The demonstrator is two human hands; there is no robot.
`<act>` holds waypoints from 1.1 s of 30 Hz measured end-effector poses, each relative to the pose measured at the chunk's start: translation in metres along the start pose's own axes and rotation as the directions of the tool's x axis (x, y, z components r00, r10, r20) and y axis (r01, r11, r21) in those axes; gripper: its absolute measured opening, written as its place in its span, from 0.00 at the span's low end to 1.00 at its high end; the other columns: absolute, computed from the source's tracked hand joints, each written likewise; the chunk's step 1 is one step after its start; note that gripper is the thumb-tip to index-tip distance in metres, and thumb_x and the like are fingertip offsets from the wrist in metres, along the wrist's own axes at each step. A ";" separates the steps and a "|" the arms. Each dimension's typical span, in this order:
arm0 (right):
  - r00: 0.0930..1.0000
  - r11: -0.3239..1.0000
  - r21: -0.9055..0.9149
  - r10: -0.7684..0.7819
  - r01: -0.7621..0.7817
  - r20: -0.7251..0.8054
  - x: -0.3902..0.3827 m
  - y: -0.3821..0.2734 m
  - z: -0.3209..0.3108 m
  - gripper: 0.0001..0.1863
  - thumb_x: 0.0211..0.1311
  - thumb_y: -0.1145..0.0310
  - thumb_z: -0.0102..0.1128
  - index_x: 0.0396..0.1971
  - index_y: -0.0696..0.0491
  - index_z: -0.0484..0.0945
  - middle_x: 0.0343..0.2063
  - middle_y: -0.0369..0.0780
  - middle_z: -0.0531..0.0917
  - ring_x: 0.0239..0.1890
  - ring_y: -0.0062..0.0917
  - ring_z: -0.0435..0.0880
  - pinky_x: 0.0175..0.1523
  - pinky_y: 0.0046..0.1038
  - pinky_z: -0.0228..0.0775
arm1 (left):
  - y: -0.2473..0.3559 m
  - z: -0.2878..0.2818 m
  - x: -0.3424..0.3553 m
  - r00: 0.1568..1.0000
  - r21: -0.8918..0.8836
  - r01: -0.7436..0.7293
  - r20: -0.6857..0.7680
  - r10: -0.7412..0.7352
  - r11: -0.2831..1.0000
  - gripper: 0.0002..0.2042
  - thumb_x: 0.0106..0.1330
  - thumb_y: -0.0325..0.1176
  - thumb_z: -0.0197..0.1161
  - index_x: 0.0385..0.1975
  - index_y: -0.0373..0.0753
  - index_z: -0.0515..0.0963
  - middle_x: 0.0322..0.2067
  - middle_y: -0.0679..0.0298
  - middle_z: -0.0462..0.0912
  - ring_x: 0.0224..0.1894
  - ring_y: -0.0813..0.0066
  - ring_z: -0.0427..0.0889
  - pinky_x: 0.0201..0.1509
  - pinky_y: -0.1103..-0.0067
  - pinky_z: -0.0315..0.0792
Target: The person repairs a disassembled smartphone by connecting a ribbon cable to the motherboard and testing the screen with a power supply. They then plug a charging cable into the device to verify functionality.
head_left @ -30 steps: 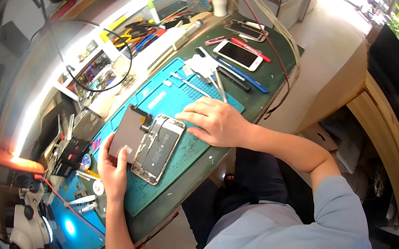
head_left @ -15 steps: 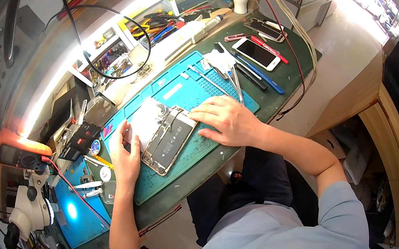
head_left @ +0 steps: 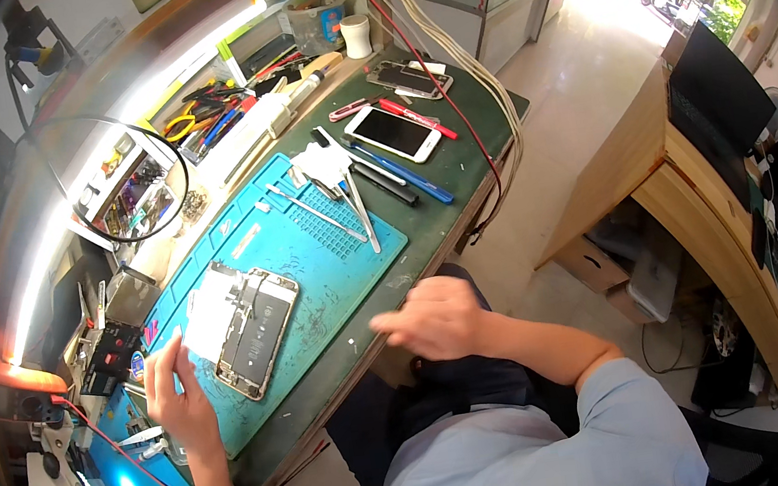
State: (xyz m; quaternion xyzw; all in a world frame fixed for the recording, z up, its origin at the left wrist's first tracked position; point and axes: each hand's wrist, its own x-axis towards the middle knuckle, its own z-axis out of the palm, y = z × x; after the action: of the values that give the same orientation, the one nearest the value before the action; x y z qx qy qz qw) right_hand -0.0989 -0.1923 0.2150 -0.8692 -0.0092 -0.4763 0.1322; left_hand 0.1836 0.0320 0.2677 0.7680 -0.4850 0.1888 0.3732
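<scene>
On the turquoise silicone mat (head_left: 346, 293) lies an opened phone (head_left: 251, 350), its black battery and metal frame exposed. A detached screen panel (head_left: 206, 306), washed out by glare, lies against its left side. My left hand (head_left: 179, 403) is raised just left of these parts, fingers loosely bent and apart, holding nothing visible. My right hand (head_left: 434, 321) hovers at the bench's front edge, right of the opened phone, slightly blurred, index finger extended and the others curled, with nothing visible in it. Metal tweezers (head_left: 316, 213) lie higher on the mat.
A white phone (head_left: 391, 134), pens (head_left: 410, 181) and another phone (head_left: 410, 81) lie at the bench's right. At left stand an orange multimeter (head_left: 11, 391) and a microscope (head_left: 52, 484); tools fill the back shelf. Cables hang over the right end, beside a wooden desk (head_left: 678, 195).
The screen panel, held tilted by my left hand a second ago, now lies down beside the phone. Both hands have drawn back from the parts, my right toward the front edge. The view has shifted.
</scene>
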 end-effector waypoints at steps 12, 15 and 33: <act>0.512 0.504 0.166 0.859 -0.848 0.011 -0.151 0.139 -0.032 0.33 0.67 0.72 0.68 0.70 0.56 0.66 0.48 0.40 0.84 0.55 0.26 0.81 0.60 0.31 0.73 | 0.096 0.015 -0.172 0.920 -0.230 -0.081 0.357 0.162 0.970 0.14 0.58 0.38 0.76 0.41 0.40 0.86 0.21 0.64 0.76 0.22 0.67 0.77 0.25 0.72 0.70; 0.346 0.278 0.323 0.922 -0.904 0.173 -0.172 0.112 -0.015 0.16 0.78 0.67 0.57 0.59 0.59 0.78 0.36 0.36 0.84 0.39 0.18 0.83 0.44 0.22 0.75 | 0.083 0.013 -0.244 0.910 -0.117 0.294 0.339 -0.240 0.949 0.13 0.62 0.28 0.72 0.46 0.39 0.84 0.29 0.62 0.80 0.27 0.65 0.80 0.31 0.73 0.76; 0.630 0.524 0.354 0.686 -0.775 0.363 -0.099 0.005 0.003 0.23 0.82 0.61 0.45 0.39 0.61 0.86 0.24 0.29 0.73 0.27 0.12 0.66 0.32 0.20 0.54 | -0.089 0.046 -0.412 0.190 -0.267 0.959 0.362 -0.913 0.094 0.16 0.69 0.42 0.68 0.49 0.37 0.83 0.44 0.62 0.88 0.47 0.71 0.85 0.55 0.73 0.75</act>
State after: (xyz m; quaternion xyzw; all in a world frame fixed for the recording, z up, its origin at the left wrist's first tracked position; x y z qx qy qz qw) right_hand -0.1500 -0.1858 0.1305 -0.7685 0.2281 -0.2779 0.5293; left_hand 0.0704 0.2684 -0.0663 0.8000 0.0675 -0.2463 0.5429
